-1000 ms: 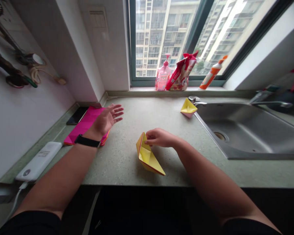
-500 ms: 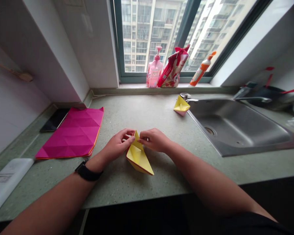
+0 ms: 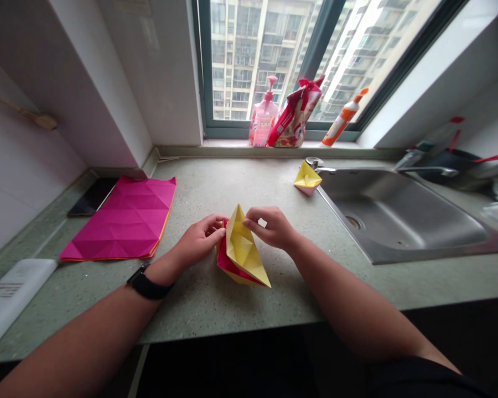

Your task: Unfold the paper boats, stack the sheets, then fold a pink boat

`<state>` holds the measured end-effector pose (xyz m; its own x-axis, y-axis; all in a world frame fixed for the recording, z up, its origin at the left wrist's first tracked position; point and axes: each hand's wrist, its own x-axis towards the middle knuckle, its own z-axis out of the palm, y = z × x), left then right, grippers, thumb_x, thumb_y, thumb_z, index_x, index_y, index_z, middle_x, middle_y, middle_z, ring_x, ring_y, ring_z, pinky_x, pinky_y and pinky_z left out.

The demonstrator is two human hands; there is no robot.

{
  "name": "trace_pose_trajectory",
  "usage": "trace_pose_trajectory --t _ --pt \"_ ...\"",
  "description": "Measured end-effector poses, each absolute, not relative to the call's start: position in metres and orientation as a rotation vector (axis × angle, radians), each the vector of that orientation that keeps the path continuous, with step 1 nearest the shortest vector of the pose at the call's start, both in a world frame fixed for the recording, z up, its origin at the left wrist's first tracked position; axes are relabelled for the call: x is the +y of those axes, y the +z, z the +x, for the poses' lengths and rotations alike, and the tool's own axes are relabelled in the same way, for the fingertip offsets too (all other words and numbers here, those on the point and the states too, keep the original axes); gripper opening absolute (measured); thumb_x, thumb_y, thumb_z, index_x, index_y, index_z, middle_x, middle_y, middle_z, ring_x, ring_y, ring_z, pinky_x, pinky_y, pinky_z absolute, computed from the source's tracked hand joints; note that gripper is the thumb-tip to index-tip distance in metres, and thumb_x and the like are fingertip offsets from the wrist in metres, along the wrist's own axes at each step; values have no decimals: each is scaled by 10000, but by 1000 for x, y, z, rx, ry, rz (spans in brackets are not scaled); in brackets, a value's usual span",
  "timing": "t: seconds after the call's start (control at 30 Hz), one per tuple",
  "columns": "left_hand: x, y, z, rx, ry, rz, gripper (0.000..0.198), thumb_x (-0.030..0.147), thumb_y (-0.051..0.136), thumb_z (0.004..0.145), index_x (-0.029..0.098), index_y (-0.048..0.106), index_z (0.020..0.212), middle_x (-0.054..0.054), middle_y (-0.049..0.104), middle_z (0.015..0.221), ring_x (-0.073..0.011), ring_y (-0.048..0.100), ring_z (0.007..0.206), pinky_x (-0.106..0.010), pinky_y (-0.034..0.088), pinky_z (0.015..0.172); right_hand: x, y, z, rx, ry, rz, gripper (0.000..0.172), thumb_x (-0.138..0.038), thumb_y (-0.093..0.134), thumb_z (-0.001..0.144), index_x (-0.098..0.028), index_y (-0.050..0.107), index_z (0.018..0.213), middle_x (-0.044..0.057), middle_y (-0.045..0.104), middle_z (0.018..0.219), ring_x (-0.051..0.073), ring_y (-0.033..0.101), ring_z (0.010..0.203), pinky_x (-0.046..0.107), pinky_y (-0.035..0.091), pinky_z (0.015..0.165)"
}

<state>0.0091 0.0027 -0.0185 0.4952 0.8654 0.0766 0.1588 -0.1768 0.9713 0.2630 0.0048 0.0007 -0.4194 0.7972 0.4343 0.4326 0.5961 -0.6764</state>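
Note:
A folded paper boat (image 3: 249, 257) with a yellow inside stands tilted in front of me on the counter. Beneath it shows a red layer (image 3: 222, 251), with a yellow underside at the bottom. The fingers of my left hand (image 3: 201, 235) pinch the left side of these layers, close to the red part. With thumb and index finger, my right hand (image 3: 271, 225) grips the upper right edge of the yellow paper. A smaller yellow folded paper piece (image 3: 307, 178) with a pinkish underside sits by the sink's left corner.
Creased magenta sheets (image 3: 124, 221), with orange beneath, overlap a dark flat object (image 3: 89, 197) on the left. A white flat object (image 3: 16, 301) lies nearer. A steel sink (image 3: 402, 215) is on the right. A pink pump bottle (image 3: 263, 119), red bag (image 3: 296, 113) and orange-white bottle (image 3: 343, 119) line the windowsill.
My right hand has risen slightly to the right, lifting the yellow paper boat. A gap has opened on its left side, and more of the red layer shows. My left hand stays nearly in place.

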Motion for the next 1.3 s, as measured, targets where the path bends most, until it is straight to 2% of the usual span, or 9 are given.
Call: trace_pose_trajectory --t 0.13,0.27,0.4,0.53,0.67,0.83,0.97,1.1,1.3 --pt "-5 -7 8 858 705 1741 396 419 682 981 236 720 1331 -73 825 1094 -267 774 981 -382 604 880 14 -1 265 -1632 801 -1082 548 -766 613 971 -248 608 791 10 620 717 179 574 686 323 485 647" --pt "-8 -2 9 814 665 1812 408 512 649 1030 267 743 1342 -96 806 1260 -306 741 1176 -433 567 1031 26 -8 268 -1365 767 -1153 598 -838 654 898 -258 585 769 2 587 681 175 554 649 320 482 604" --pt "4 -11 8 908 882 1637 673 684 607 1027 223 595 1517 -165 728 1393 -324 688 1277 -477 521 1112 28 -13 263 -1305 687 -1202 569 -816 660 908 -256 624 809 17 645 711 181 594 655 330 507 621" --pt "15 -17 7 887 977 1470 830 763 658 962 199 527 1556 -186 672 1461 -339 655 1329 -471 502 1123 28 -15 241 -1330 636 -1211 550 -784 668 928 -245 661 822 36 704 749 196 656 682 340 531 662" --pt "20 -19 8 857 1064 1338 700 670 650 991 199 578 1503 -133 694 1436 -321 655 1330 -418 516 1102 37 -8 214 -1476 634 -1233 555 -783 616 964 -242 697 866 47 747 796 215 708 746 341 555 717" --pt "28 -24 6 872 1252 1207 526 584 571 1033 229 657 1411 -86 731 1405 -290 651 1364 -399 513 1152 47 2 194 -1663 591 -1188 507 -718 611 999 -235 728 901 44 753 795 206 699 746 327 538 718" --pt "28 -22 4 956 1298 1190 477 564 550 1064 230 688 1376 -89 722 1461 -307 607 1446 -433 485 1217 48 -4 191 -1686 557 -1164 449 -675 624 1007 -243 703 914 47 752 804 201 697 741 334 557 728" --pt "24 -20 6 1059 1269 1221 494 585 536 1070 210 717 1337 -96 703 1502 -335 536 1528 -455 483 1235 50 -14 196 -1638 469 -1105 332 -586 715 970 -267 655 1038 39 759 944 195 710 780 350 602 723" --pt "25 -25 7 1084 1251 1261 519 579 505 1092 209 689 1407 -103 681 1541 -305 585 1492 -445 450 1268 50 -15 201 -1752 227 -926 157 -392 685 1022 -275 709 921 66 697 1108 224 691 983 388 653 727"
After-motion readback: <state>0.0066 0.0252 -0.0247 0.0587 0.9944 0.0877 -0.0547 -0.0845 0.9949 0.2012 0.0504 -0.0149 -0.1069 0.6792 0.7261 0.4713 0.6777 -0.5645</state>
